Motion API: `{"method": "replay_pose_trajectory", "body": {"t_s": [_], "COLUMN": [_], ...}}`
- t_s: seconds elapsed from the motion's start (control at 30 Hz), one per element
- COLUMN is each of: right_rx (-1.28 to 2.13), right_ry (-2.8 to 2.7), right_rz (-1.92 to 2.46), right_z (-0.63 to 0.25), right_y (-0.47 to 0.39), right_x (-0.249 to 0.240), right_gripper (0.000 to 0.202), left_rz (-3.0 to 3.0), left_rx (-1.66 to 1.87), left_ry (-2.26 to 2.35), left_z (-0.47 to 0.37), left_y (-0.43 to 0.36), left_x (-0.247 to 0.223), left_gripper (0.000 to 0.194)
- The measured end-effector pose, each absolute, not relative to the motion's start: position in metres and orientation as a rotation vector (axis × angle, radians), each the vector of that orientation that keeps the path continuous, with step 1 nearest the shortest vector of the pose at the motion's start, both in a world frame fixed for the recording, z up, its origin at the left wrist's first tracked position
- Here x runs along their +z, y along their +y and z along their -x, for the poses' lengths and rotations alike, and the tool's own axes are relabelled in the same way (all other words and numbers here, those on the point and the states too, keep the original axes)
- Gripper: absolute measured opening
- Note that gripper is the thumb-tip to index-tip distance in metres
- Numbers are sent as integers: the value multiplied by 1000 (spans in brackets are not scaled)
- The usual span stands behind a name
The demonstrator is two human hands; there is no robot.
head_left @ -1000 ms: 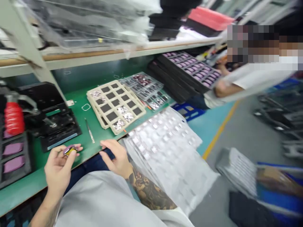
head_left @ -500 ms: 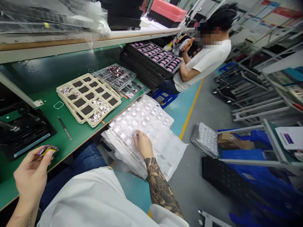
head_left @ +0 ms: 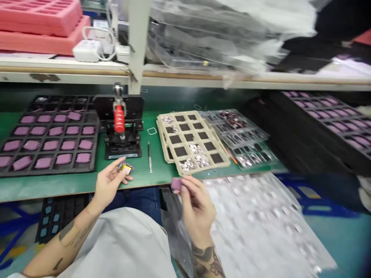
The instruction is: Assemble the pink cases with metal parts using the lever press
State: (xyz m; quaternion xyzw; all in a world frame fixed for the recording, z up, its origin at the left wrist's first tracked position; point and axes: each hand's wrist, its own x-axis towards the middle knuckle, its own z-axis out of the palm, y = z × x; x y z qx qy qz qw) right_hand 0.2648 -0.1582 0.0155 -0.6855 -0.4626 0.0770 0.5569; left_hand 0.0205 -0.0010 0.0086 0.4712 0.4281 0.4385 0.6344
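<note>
My left hand (head_left: 108,183) grips a small purple-rimmed case (head_left: 126,168) with a yellow part showing inside, over the front edge of the green bench. My right hand (head_left: 198,204) pinches a small purple piece (head_left: 176,184) between thumb and fingers, in front of the beige tray (head_left: 181,150). A black press with a red handle (head_left: 119,119) stands behind my left hand. Tweezers (head_left: 150,157) lie on the bench between the press and the beige tray. Below and right of my right hand is a translucent tray of small clear parts (head_left: 261,227).
A black tray (head_left: 94,166) of purple pieces sits at the left. Clear trays (head_left: 249,139) of small parts lie right of the beige ones. Stacked black trays (head_left: 307,131) stand at the right. The shelf edge (head_left: 188,79) runs above the bench.
The view has swung left to the press. My right hand has left the translucent tray and now holds up a purple piece; my left hand still has the case.
</note>
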Motion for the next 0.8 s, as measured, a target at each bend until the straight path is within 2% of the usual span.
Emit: {"method": "replay_pose_trajectory", "body": {"t_s": [0.1, 0.3, 0.53, 0.7, 0.8], "right_rx": [456, 445, 604, 797, 842], "right_ry": [-1217, -1489, -1463, -1274, -1255], "right_rz": [1410, 1226, 1277, 1281, 1263], "right_z": [-222, -185, -174, -177, -179], "right_y": [-106, -35, -4, 4, 10], "right_x": [24, 31, 18, 17, 18], "right_gripper": [25, 40, 33, 23, 19], "left_rz": [-990, -925, -892, -967, -1052], "left_rx": [1016, 1050, 1088, 1044, 988], "left_ry": [950, 782, 862, 810, 848], "left_z": [-16, -7, -10, -8, -6], "left_y": [0, 4, 23, 35, 40], "left_x": [11, 21, 24, 24, 24], "left_gripper": [67, 62, 36, 41, 35]}}
